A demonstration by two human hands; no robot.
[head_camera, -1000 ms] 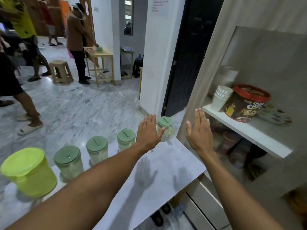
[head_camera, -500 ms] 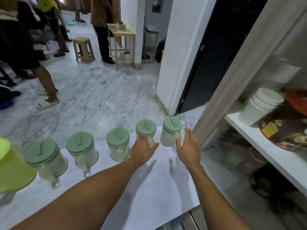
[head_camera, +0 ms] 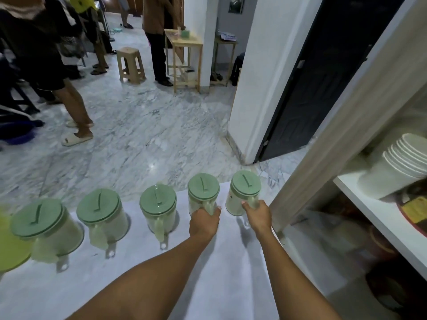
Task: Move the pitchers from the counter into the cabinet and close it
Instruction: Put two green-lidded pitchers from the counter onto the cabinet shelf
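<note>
Pitchers of translucent plastic with round sage-green lids stand in a row of five along the far edge of the white table point(head_camera: 231, 285), handles turned toward the person. The left hand point(head_camera: 204, 221) is closed around the handle of the fourth pitcher point(head_camera: 203, 192), and the right hand point(head_camera: 258, 214) is closed around the handle of the fifth pitcher point(head_camera: 245, 190), the one nearest the cabinet. Both sets of fingers are wrapped narrow on those handles; whether the bases have left the table I cannot tell, though the fifth seems tilted slightly. The other three pitchers point(head_camera: 158, 206) wait untouched to the left, next to a lime-green plastic container point(head_camera: 9, 248) at the picture's edge.

The pale wood-grain cabinet door point(head_camera: 342, 125) stands open just right of the right hand, and the white cabinet shelf point(head_camera: 381, 225) already carries a stack of white paper cups point(head_camera: 397, 167) and a dark tub with a red rim point(head_camera: 413, 206), so free room looks limited there.

The step in hand appears to be lifting two pitchers at once. Done well, each should rise straight up before swinging right, kept level so the lids stay seated. The right one should clear the door edge first, with the left following behind. Setting them deep, handles outward, would leave space for the rest.
</note>
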